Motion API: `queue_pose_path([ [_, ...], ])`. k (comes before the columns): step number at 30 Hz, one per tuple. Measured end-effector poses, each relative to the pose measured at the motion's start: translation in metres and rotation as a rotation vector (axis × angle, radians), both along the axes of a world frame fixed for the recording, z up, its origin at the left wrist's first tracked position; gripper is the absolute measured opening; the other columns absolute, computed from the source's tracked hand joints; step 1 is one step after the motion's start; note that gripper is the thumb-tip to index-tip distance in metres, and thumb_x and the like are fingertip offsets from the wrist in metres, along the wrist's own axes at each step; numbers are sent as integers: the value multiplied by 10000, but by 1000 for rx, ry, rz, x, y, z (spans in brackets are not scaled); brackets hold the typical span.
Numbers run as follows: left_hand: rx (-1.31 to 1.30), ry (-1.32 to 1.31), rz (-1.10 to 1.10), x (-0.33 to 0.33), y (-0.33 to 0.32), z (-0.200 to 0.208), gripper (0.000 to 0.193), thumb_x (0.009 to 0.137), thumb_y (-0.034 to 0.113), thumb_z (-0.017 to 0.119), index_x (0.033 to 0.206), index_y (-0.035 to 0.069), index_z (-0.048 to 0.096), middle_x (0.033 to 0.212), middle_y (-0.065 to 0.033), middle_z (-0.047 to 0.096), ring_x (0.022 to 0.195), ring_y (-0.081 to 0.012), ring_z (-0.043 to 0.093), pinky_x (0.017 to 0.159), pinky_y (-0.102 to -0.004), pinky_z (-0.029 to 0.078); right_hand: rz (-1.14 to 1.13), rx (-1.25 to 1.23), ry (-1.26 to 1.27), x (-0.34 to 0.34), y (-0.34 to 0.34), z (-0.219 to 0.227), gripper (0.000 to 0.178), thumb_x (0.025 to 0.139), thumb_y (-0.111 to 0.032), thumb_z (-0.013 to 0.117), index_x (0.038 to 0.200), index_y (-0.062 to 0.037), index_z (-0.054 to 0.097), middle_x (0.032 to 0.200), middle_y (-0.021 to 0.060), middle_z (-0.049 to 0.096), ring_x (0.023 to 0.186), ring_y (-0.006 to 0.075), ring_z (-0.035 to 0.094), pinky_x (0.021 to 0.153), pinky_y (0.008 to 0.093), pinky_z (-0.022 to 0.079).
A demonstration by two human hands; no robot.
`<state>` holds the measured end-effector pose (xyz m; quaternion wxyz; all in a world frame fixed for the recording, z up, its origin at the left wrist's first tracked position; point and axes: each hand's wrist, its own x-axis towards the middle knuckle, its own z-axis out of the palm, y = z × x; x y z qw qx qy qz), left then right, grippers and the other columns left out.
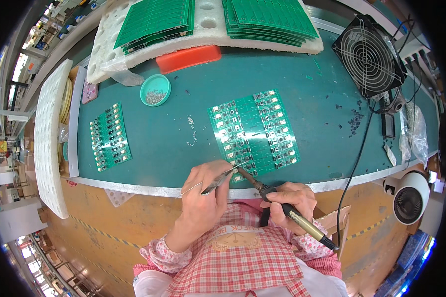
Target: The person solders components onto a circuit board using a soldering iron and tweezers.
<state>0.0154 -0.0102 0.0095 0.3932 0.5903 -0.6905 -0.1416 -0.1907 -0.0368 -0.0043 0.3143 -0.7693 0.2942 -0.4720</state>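
My left hand (201, 200) is closed round a pair of tweezers (216, 184), whose tips reach the lower-left edge of a green circuit board panel (255, 133). A thin silvery strand sticks out behind that hand; I cannot tell whether it is wire or part of the tweezers. Gripped in my right hand (296, 202) is a soldering iron (302, 222) with a dark and gold handle. Its tip meets the same board edge, close to the tweezer tips. Rows of small black and white parts cover the panel on both sides.
A second populated board (110, 138) lies at left. Beyond are a green dish of tiny metal parts (155, 91), a red tray (188, 59) and stacked boards (156, 20) on white foam (208, 34). Loose black parts (354, 121) and a fan (366, 57) are at right; the iron's cord (354, 173) crosses there.
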Motion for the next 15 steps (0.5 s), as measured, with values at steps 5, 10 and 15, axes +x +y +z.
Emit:
queue_pose_path([
  [5,1,-2,5,-1,0,1,209,843,-62,681,1035,-1,627,989,-150,691,852,-305,664,738,-363,523,12,4,3,-1,0,1,151,917,-108,668,999,-11,587,655,67,711,549,174,652,501,296,504],
  [10,-7,-11,9,-1,0,0,223,836,-72,681,1039,-2,623,991,-151,691,857,-307,664,741,-362,523,25,6,-4,-2,0,0,158,923,-117,663,1000,-3,585,638,66,701,551,173,654,501,299,507],
  [15,-17,-12,1,-1,0,-1,228,831,-80,683,1035,-3,616,991,-152,691,857,-306,663,743,-361,521,-158,82,-175,-7,13,-8,146,888,-86,689,977,2,614,612,54,668,516,175,632,480,288,492],
])
